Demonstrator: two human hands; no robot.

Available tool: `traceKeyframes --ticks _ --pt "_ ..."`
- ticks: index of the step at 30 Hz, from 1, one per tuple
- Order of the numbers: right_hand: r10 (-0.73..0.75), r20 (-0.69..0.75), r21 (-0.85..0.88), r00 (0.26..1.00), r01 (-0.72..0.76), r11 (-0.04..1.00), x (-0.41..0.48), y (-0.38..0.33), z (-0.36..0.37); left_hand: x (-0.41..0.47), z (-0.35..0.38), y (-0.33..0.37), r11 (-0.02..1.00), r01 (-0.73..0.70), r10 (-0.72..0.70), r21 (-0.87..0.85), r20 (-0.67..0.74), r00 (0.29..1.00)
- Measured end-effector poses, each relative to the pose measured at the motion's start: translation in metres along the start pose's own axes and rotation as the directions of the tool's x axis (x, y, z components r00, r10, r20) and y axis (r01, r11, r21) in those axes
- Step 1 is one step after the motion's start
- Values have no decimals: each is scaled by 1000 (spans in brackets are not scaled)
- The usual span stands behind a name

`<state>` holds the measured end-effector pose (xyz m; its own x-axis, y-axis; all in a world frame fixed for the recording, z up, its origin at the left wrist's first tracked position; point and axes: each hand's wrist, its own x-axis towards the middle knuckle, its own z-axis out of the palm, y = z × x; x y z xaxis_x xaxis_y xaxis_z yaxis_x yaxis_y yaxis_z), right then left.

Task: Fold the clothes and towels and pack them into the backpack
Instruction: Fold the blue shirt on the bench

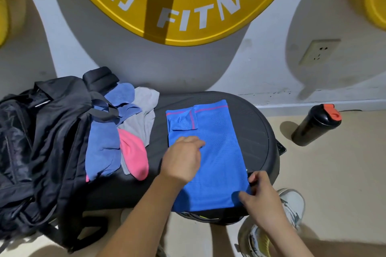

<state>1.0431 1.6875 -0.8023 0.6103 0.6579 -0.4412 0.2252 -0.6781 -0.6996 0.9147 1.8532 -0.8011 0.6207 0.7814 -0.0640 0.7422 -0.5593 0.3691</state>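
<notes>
Backpack lying at left, loose towels beside it. Left hand pressing the blue shirt on the desk, fingers bent, grip unclear; right hand pinching its near corner. Shirt likely handling light, limp, slippery: corners holding best.

folded blue mesh shirt on right half of black oval padded bench. black fabric backpack on bench's left end (crumpled multicoloured cloths between, touching backpack).

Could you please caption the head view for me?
Left hand rests on and right hand pinches a blue mesh shirt near a backpack.
</notes>
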Motion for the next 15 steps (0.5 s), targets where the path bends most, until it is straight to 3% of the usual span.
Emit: traceKeyframes --ticks 2,5,7,9,11,13,15 --pt "-44 31 8 999 43 999 3 3 -2 22 17 -2 985 -87 74 146 96 993" --pt "-110 91 34 990 107 994 9 12 -8 50 23 -28 958 52 -64 280 33 997" --pt "-137 143 56 980 131 990 10 16 -12 60 13 -42 952 248 -249 178 -15 968" --pt "-147 207 141 967 120 983 12 18 -16 52 3 -45 937 345 -342 49 -55 938" --pt "-115 255 257 960 48 965 13 18 -20 26 3 -38 952 277 -295 -129 -152 943" --pt "-62 286 327 956 -36 944 14 17 -23 -18 11 -19 938 94 -153 -332 -157 976" --pt "-2 295 391 956 -119 913 15 16 -22 -61 25 0 945 -49 15 -325 -106 994"
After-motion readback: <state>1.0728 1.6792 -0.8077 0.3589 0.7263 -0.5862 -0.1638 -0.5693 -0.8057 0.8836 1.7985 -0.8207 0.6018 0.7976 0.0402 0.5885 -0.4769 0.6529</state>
